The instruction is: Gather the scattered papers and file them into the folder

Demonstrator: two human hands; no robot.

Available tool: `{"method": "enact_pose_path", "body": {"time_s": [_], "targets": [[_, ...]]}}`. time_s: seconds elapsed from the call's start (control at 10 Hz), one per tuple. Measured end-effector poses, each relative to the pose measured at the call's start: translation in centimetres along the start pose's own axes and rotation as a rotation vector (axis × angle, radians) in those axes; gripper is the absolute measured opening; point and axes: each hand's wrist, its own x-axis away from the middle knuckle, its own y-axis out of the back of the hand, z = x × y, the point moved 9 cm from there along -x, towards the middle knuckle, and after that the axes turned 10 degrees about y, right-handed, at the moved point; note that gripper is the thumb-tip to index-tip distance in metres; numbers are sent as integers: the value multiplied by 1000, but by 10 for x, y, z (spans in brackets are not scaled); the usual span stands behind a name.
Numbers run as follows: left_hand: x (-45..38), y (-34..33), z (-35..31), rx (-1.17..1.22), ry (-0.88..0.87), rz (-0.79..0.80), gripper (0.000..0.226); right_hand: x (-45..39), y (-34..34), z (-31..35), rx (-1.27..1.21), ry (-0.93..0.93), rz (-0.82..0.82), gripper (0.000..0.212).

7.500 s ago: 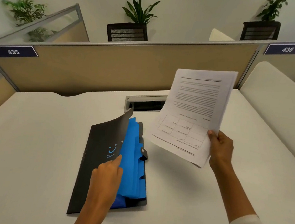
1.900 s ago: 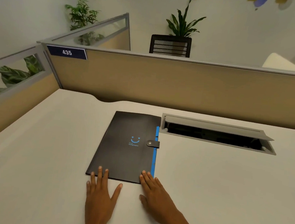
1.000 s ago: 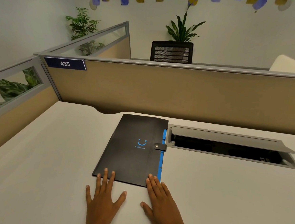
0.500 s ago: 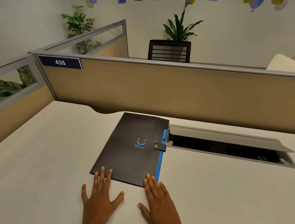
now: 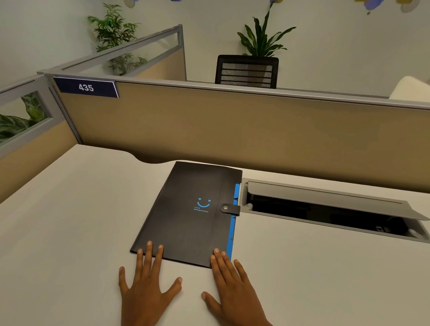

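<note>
A black folder (image 5: pixel 192 212) with a blue smiley print lies closed on the white desk (image 5: pixel 61 240), its snap tab fastened on the right edge. Blue inner dividers show as a thin strip along that edge. No loose papers are in sight. My left hand (image 5: pixel 147 286) rests flat on the desk, fingers spread, with fingertips touching the folder's near left corner. My right hand (image 5: pixel 232 290) lies flat beside it, fingertips on the folder's near right corner. Neither hand holds anything.
An open grey cable hatch (image 5: pixel 333 213) is set into the desk right of the folder. A beige partition (image 5: pixel 262 130) labelled 435 closes the back, another partition (image 5: pixel 17 147) runs along the left. A black chair and potted plants stand beyond.
Seconds ago the folder stood open with a sheet in my right hand; now it is closed and snapped. Over the last second both hands stay flat at its near edge; only the view shifts slightly.
</note>
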Motion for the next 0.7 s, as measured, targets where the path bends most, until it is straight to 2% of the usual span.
{"method": "enact_pose_path", "body": {"time_s": [0.3,0.4,0.5,0.6,0.7], "targets": [[0,1,-1,-48,3,18,117,-4,-8,5,28,55,-6,78],[4,-1,-4,-113,-15,88,98,-1,-5,3,36,22,1,80],[5,-4,-1,-81,19,176,92,1,1,4,-62,22,35,85],[0,5,-3,-54,7,160,90,-4,-3,-4,-257,97,15,85],[-1,0,-3,-73,-29,54,85,11,-6,-24,-376,33,-99,85]]}}
